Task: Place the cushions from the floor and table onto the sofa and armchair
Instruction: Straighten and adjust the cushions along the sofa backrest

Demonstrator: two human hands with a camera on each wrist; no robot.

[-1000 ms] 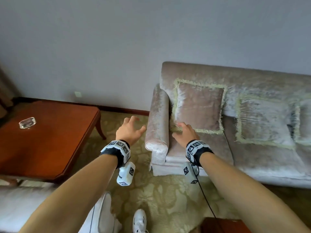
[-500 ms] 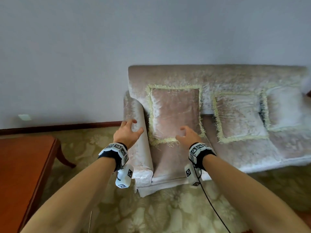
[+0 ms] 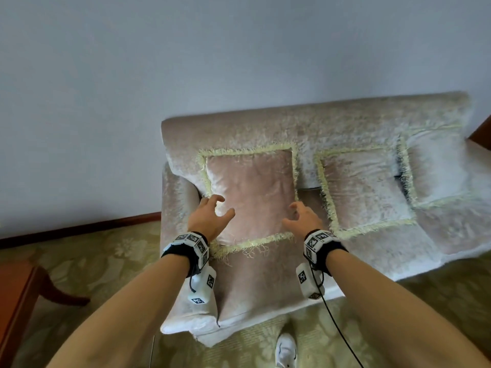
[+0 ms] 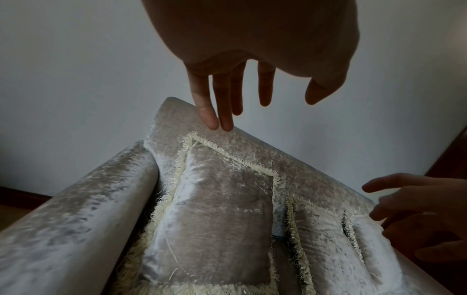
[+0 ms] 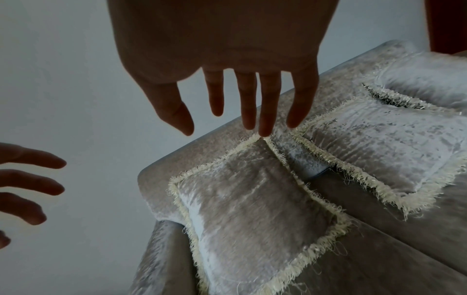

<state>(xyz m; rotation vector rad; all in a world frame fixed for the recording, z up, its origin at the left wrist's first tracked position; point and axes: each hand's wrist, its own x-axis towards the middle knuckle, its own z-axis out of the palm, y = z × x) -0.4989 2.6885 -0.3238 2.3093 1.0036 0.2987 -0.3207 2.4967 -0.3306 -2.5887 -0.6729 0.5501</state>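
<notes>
A pale velvet sofa (image 3: 353, 120) stands against the wall. Three fringed cushions lean on its backrest: a pinkish left cushion (image 3: 252, 192), a middle cushion (image 3: 364, 192) and a right cushion (image 3: 438, 171). My left hand (image 3: 212, 216) hovers over the left cushion's left edge, fingers spread, holding nothing. My right hand (image 3: 300, 219) hovers over its right edge, also empty. In the left wrist view the left hand (image 4: 250, 95) hangs above the left cushion (image 4: 217, 215). The right hand (image 5: 242, 111) in the right wrist view floats above that cushion (image 5: 255, 219).
A dark wooden table (image 3: 16, 301) stands at the left edge on the patterned carpet (image 3: 106, 261). The sofa's left armrest (image 3: 178, 208) is beside my left hand. My white shoe (image 3: 285, 351) is at the sofa's front. A cable (image 3: 337, 328) trails from my right wrist.
The view has swung right and closer to the sofa. Both hands have moved from beside the armrest and seat to over the left cushion, fingers still spread.
</notes>
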